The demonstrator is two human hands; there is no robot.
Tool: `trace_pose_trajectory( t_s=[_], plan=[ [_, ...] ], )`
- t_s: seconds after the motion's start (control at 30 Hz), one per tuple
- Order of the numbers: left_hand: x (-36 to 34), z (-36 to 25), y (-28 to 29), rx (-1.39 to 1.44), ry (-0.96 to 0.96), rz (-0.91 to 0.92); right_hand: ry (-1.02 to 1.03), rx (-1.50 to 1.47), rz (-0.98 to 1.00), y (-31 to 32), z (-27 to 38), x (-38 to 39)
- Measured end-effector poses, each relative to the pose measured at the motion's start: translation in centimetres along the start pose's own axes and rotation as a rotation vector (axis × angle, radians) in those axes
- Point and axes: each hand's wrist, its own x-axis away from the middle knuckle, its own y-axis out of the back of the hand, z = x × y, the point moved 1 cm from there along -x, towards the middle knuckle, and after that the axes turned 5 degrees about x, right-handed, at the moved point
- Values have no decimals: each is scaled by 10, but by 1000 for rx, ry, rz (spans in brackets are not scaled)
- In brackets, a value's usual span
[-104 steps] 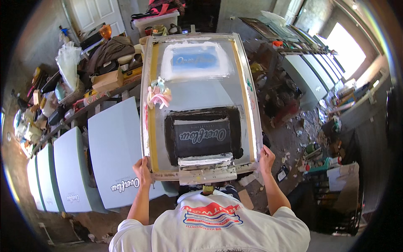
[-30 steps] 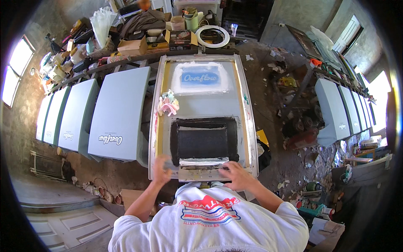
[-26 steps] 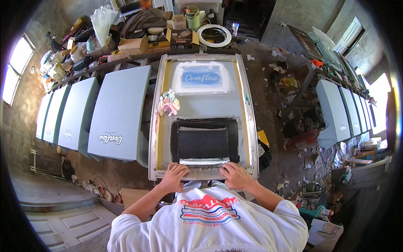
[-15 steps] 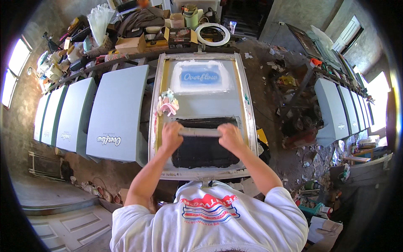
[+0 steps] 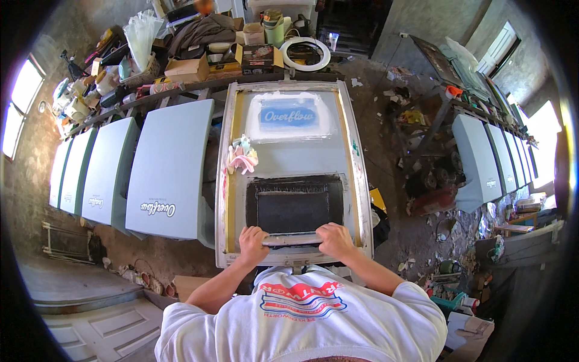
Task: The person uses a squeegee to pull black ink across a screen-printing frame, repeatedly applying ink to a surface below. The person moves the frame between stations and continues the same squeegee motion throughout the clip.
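Note:
A squeegee (image 5: 294, 239) with a pale handle lies crosswise near the front of a screen-printing frame (image 5: 356, 199). My left hand (image 5: 254, 244) wraps round its left end, and my right hand (image 5: 335, 240) grips its right end. Just beyond the squeegee, black ink (image 5: 292, 208) covers a rectangle of the mesh, with a thicker ridge along its far side. A crumpled pink and white rag (image 5: 242, 158) rests on the left part of the screen. Farther up, a white-bordered blue patch (image 5: 288, 115) bears pale script lettering. The squeegee's blade is hidden from view.
Pale grey-blue fabric panels (image 5: 169, 163) on boards stand in a row at left, and more fabric panels (image 5: 476, 157) at right. Cardboard boxes (image 5: 186, 70), a white ring light (image 5: 306, 54) and clutter crowd the far shelf. Scraps litter the floor (image 5: 416, 241) at right.
Both my hands have drawn the squeegee toward me, from the far part of the black area to its near edge. The inked rectangle behind it now shows a smoother, wiped inner panel.

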Motion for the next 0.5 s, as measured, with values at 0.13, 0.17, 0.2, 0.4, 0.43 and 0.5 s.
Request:
trace_pose_trajectory(
  t_s=[0.13,0.17,0.2,0.4,0.43,0.5],
  plan=[
    [-59,34,-14,-104,-99,-166,65,84,-160,9,-31,-56],
    [-87,51,-17,-127,-97,-148,71,67,-229,11,-41,-82],
    [-113,64,-22,-100,-101,-195,36,134,-228,11,-51,-106],
    [-100,68,-41,-97,-89,-190,-29,220,-171,-4,-59,-93],
    [-75,59,-40,-82,-84,-170,34,176,-206,-7,-52,-72],
    [-44,52,-37,-66,-79,-151,83,136,-225,-11,-44,-48]
  ],
)
